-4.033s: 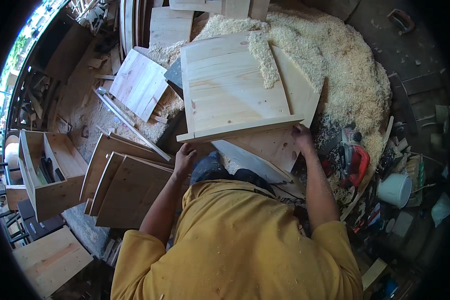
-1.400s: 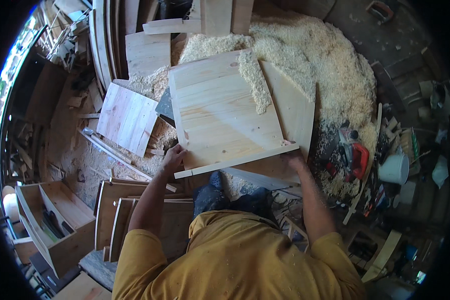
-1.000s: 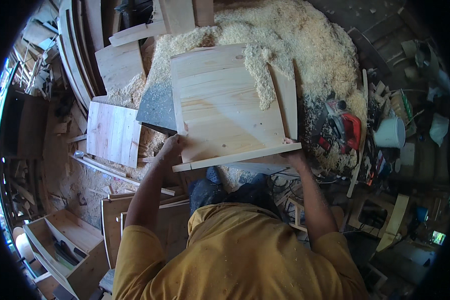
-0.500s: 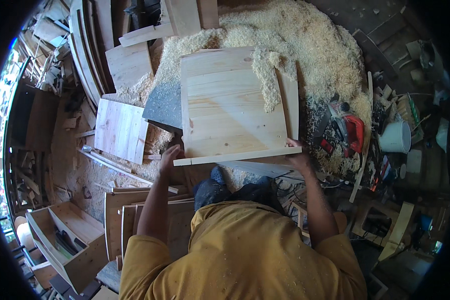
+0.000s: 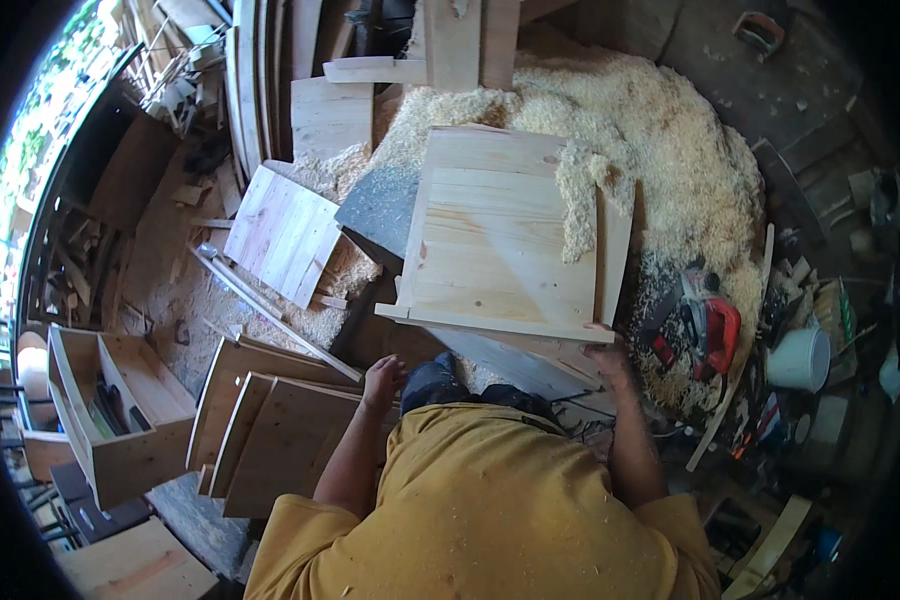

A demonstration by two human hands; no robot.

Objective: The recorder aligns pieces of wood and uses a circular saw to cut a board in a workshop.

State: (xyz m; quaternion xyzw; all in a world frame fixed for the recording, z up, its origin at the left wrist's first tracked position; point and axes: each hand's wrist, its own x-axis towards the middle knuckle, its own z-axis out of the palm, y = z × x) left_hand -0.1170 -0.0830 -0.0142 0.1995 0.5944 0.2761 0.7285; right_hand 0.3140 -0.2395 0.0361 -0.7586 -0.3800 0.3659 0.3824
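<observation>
A pale wooden panel [image 5: 500, 230] of joined boards lies in front of me on top of another board [image 5: 615, 235]. Along its near edge runs a narrow wooden strip [image 5: 500, 325], its left end sticking out past the panel. My right hand [image 5: 612, 358] grips the strip's right end, fingers over the top. Drawn back beside my knees, my left hand [image 5: 385, 380] is off the strip and holds nothing, its fingers loosely bent. Wood shavings [image 5: 578, 200] lie in a clump on the panel's far right part.
A big shavings heap [image 5: 670, 130] surrounds the far side. On the right sit a red power tool [image 5: 715, 335] and a white bucket [image 5: 798, 360]. Leaning panels [image 5: 290, 440], a wooden drawer box [image 5: 135, 430] and a smaller panel [image 5: 282, 232] stand or lie on the left.
My left hand has let go of the strip's left end and pulled back toward my body. My right hand stays at the right end. The whole view has turned, shifting the scene rightward.
</observation>
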